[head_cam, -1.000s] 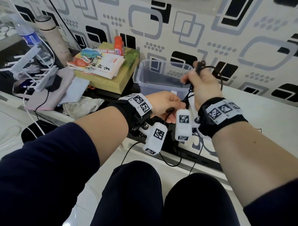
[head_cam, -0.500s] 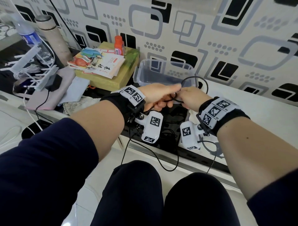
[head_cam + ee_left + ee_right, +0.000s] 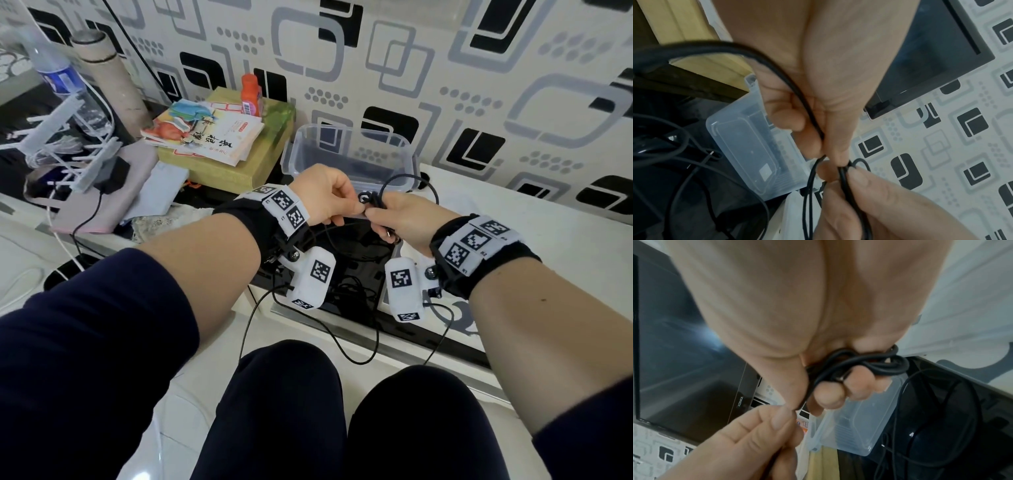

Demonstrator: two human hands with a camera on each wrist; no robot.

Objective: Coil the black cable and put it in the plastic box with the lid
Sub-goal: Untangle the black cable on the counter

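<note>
The thin black cable [image 3: 368, 198] is partly wound into small loops in front of the clear plastic box [image 3: 298, 147], which stands open by the wall. My right hand [image 3: 373, 214] grips the bundle of loops [image 3: 859, 366] in its curled fingers. My left hand [image 3: 356, 209] pinches a strand [image 3: 818, 129] right next to the bundle, fingertips touching those of the right hand. The rest of the cable [image 3: 342, 356] hangs loose over the table edge toward my knees. In both wrist views the box [image 3: 748, 146] [image 3: 859, 426] lies just beyond the hands.
Left of the box stands a yellow-green carton [image 3: 260, 161] with booklets and an orange bottle [image 3: 250, 96] on it. Farther left are a water bottle [image 3: 65, 82], a flask, a white router [image 3: 68, 137] and cloths. A glossy black panel [image 3: 356, 263] lies under my hands.
One second ago my right hand was raised with the cable beside the box and my left hand was lower. Both hands have come together in front of the box and stay there.
</note>
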